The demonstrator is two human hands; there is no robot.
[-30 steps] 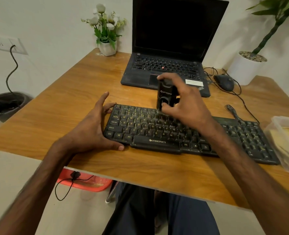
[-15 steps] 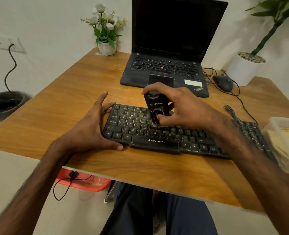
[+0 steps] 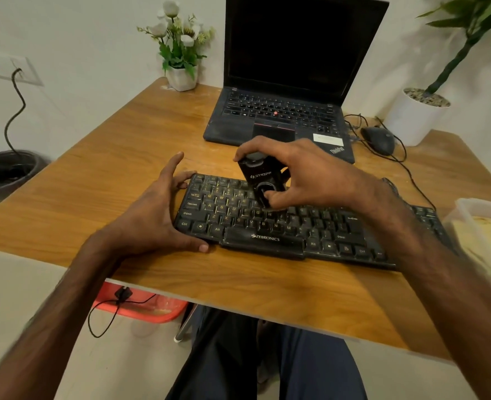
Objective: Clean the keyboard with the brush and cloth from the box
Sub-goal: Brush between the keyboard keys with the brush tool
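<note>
The wooden table [image 3: 94, 174] fills the middle of the frame, with the shut-down laptop [image 3: 296, 53] at upper centre; neither has shifted. The keyboard [image 3: 325, 229] lies across the centre and sits as it did a second ago. The clear box [image 3: 469, 209] is at the right edge, with the yellow cloth [image 3: 475, 238] inside it, untouched.

The left hand [image 3: 152, 220] keeps bracing the keyboard's left end, spread wide, thumb along the near edge and fingers at the far corner, clasping nothing. The right hand [image 3: 310, 174] is curled round the black brush [image 3: 260, 177], forefinger over its top and thumb on its lower face.

That brush is what moved: a second ago it stood at the keyboard's top edge, nearer the frame's centre. It has since come leftward and down onto the letter rows, tilted, and has scarcely travelled in the last half-second. I judge the brushing well under way, working row by row; the right half of the keys and the wipe with the cloth are likely still to come.
</note>
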